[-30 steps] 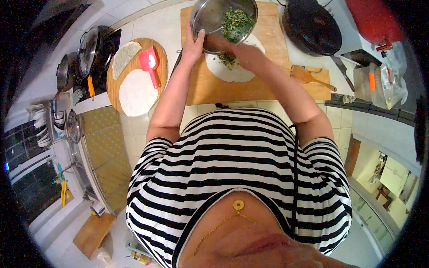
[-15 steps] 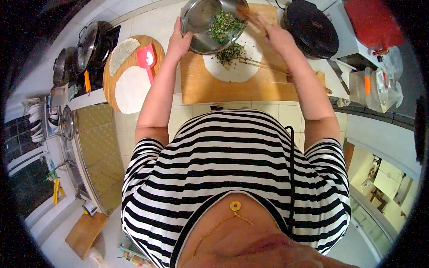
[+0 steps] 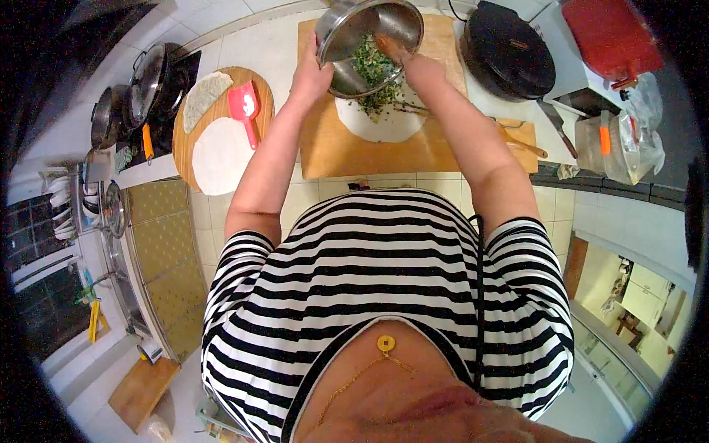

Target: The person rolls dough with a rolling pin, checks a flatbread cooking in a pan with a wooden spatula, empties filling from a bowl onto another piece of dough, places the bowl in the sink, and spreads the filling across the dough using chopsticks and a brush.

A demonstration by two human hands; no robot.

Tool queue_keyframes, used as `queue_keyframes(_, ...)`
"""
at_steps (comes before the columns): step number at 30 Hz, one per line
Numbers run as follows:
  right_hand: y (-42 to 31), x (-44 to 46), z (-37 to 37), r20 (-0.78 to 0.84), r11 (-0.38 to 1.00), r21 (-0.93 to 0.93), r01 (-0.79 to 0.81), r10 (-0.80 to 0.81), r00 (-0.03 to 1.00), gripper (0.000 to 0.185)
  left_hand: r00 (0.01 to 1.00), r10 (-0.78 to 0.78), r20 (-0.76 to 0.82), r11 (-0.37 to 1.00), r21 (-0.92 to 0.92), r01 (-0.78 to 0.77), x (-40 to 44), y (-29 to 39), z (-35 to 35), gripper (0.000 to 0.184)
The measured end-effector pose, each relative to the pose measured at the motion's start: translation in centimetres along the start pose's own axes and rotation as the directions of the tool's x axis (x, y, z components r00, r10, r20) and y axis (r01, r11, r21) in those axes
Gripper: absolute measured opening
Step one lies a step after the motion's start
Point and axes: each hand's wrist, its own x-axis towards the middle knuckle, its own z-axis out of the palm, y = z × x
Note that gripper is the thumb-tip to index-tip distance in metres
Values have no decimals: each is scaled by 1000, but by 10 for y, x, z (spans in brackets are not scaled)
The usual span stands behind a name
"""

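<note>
The metal bowl [image 3: 402, 23] tilts over a dough sheet [image 3: 384, 131] on the rectangular board [image 3: 332, 156]. At left, the round board [image 3: 182, 156] carries a folded dough piece [image 3: 203, 100], a flat dough round [image 3: 220, 156] and a red scoop [image 3: 244, 105]. The left hand [image 3: 313, 77] grips the bowl's left rim; the right hand [image 3: 425, 73] clasps a wooden utensil [image 3: 388, 47] inside it. Green filling [image 3: 369, 65] lies in the bowl and on the sheet, near chopsticks [image 3: 411, 109]. Farther right is a wooden spatula [image 3: 526, 146].

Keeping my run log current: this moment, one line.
left hand: metal bowl; right hand: brown utensil; chopped greens: bowl, dough sheet
</note>
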Motion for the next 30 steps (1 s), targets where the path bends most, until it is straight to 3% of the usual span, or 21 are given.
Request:
queue_keyframes(3, 4, -4, 14, 77, 988, 155, 13, -25, 997, 56, 993, -76, 85, 997, -20, 78, 0, 2, -4, 75)
queue_keyframes(5, -4, -32, -22, 84, 941, -172, 293, -282, 956, 60, 994, -90, 61, 996, 4, 90, 1, -4, -2, 75)
queue_keyframes(8, -8, -42, -48, 55, 972, -166, 168, -161, 985, 62, 968, -227, 103, 973, 72, 220, 3, 4, -9, 74)
queue_keyframes(12, -9, -28, -75, -63, 987, -112, 112, -120, 991, 63, 979, -188, 72, 976, 128, 178, 7, -1, -6, 73)
queue_keyframes(14, -10, -11, -80, -225, 993, -107, 57, -80, 971, 62, 982, -176, 72, 983, 63, 172, 7, 5, -2, 72)
queue_keyframes(18, 5, 22, -34, -181, 997, -74, -20, 7, 983, 61, 990, -121, 72, 993, 16, 120, 10, 7, 5, 72)
queue_keyframes(20, 18, 34, 16, -33, 995, 78, -64, 66, 997, 64, 978, -191, 86, 981, -13, 192, 10, 18, 0, 72)
queue_keyframes(21, 18, 32, 18, -34, 995, 78, -62, 65, 997, 64, 978, -191, 84, 981, -13, 193, 11, 16, -1, 72)
queue_keyframes(23, 12, 13, 9, 136, 973, -167, 160, -138, 981, 67, 972, -224, 74, 973, 82, 218, 13, 10, -4, 73)
queue_keyframes(24, 7, 0, -9, 137, 973, -166, 161, -138, 981, 67, 971, -225, 75, 972, 82, 219, 13, 6, -6, 73)
queue_keyframes(27, -2, -14, -62, 71, 974, -153, 165, -155, 985, 68, 977, -193, 95, 980, 68, 187, 14, -2, -7, 72)
queue_keyframes(29, -5, -6, -77, -158, 975, -140, 174, -195, 968, 68, 986, -144, 85, 988, 68, 138, 14, 0, -5, 71)
queue_keyframes(30, -4, 0, -74, -159, 976, -138, 170, -192, 969, 68, 986, -142, 88, 988, 69, 136, 14, 1, -3, 71)
